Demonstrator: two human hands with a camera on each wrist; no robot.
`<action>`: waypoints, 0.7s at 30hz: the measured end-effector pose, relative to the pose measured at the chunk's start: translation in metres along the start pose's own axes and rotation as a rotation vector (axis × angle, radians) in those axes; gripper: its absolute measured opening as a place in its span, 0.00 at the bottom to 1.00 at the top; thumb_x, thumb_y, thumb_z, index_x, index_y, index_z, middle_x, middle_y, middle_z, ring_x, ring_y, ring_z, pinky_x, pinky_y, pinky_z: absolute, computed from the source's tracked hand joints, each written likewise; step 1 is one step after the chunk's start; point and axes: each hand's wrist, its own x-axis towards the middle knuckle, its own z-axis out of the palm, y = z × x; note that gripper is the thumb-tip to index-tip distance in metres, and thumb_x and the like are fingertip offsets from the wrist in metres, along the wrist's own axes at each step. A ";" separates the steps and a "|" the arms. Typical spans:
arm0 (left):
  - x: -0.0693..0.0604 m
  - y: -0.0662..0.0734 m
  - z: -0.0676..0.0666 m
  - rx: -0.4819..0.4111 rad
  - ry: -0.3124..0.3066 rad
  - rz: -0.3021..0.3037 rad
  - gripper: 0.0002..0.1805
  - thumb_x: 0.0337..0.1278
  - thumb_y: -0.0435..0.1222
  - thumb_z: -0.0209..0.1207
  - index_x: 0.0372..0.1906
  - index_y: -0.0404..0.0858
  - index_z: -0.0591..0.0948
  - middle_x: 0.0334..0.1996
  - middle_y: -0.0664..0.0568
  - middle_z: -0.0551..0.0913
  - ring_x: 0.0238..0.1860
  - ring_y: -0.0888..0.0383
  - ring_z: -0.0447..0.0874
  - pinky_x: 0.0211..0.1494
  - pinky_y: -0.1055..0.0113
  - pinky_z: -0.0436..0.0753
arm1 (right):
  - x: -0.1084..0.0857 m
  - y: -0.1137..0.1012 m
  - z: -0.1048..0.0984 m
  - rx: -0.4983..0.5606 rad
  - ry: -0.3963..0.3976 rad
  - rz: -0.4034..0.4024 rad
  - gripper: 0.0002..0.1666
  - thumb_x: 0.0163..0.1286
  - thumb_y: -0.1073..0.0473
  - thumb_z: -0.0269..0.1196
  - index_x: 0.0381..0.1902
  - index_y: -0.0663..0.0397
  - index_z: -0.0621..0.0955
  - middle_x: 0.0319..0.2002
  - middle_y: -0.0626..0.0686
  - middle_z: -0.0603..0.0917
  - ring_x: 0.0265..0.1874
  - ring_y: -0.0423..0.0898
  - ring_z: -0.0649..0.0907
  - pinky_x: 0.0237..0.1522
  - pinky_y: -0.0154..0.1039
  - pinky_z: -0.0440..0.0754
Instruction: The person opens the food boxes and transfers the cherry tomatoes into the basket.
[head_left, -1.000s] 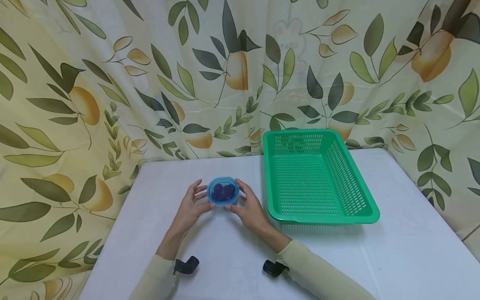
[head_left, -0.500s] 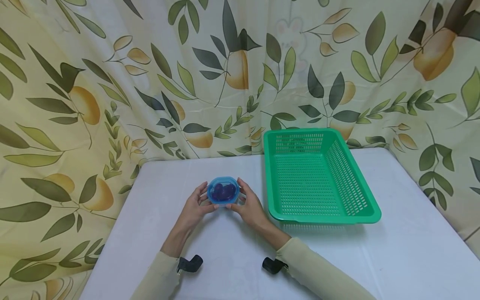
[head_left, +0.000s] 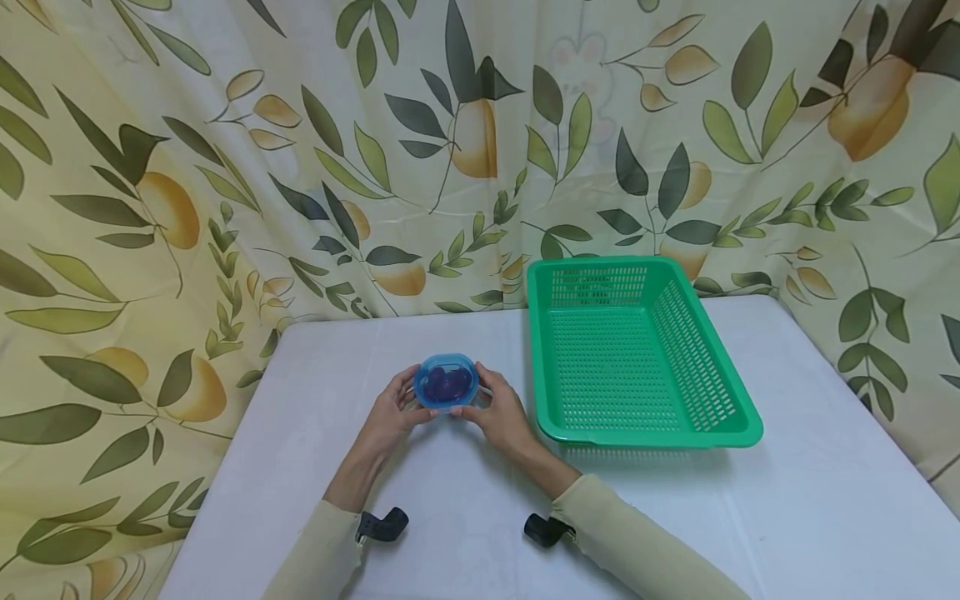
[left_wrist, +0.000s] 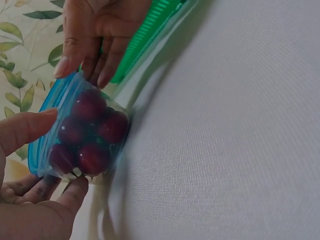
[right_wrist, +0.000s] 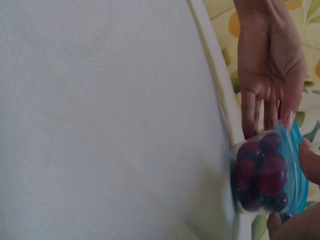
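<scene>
Left hand [head_left: 392, 408] and right hand [head_left: 504, 412] hold a small container [head_left: 447, 385] between them, fingers bent round its ends and thumbs on the side toward the wrists, each hand closed only as far as the container's width allows. It lies to the right of the left hand and to the left of the right hand, touching both, so neither is nearer; its longer axis runs across from one hand to the other. Upright, its base apparently resting on the cloth, it has clear, smooth walls and a rounded blue lid [left_wrist: 34, 155] with a projecting rim. Glossy, round, dark red fruit-like balls [left_wrist: 93, 159] show through the wall, beside the left fingertips. Off the right hand's outer side, nearer to it than to the left, stands a green plastic basket [head_left: 648, 442], slotted all over, with a smooth thick rim. Finely woven white cloth [head_left: 457, 517] spreads beneath both hands; past their fingertips hangs a leaf-printed curtain [head_left: 457, 242].
</scene>
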 end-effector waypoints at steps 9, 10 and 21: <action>0.001 -0.003 -0.002 -0.003 -0.007 0.011 0.49 0.52 0.25 0.70 0.78 0.39 0.60 0.75 0.39 0.64 0.76 0.41 0.62 0.73 0.50 0.70 | 0.001 0.002 0.001 0.034 0.024 0.018 0.48 0.60 0.66 0.74 0.74 0.68 0.65 0.70 0.67 0.68 0.69 0.62 0.72 0.67 0.51 0.75; 0.002 -0.003 -0.002 -0.003 -0.008 0.011 0.49 0.52 0.26 0.70 0.78 0.40 0.60 0.75 0.40 0.64 0.76 0.42 0.62 0.72 0.50 0.71 | 0.001 0.002 0.001 0.038 0.026 0.017 0.47 0.60 0.65 0.74 0.74 0.67 0.66 0.70 0.66 0.68 0.68 0.62 0.72 0.67 0.52 0.75; -0.001 0.002 -0.005 0.052 -0.017 0.000 0.51 0.53 0.37 0.74 0.80 0.49 0.59 0.78 0.45 0.60 0.78 0.43 0.57 0.74 0.49 0.68 | 0.001 -0.001 0.001 0.003 0.056 -0.009 0.49 0.58 0.59 0.77 0.74 0.61 0.67 0.74 0.60 0.67 0.74 0.60 0.66 0.71 0.58 0.68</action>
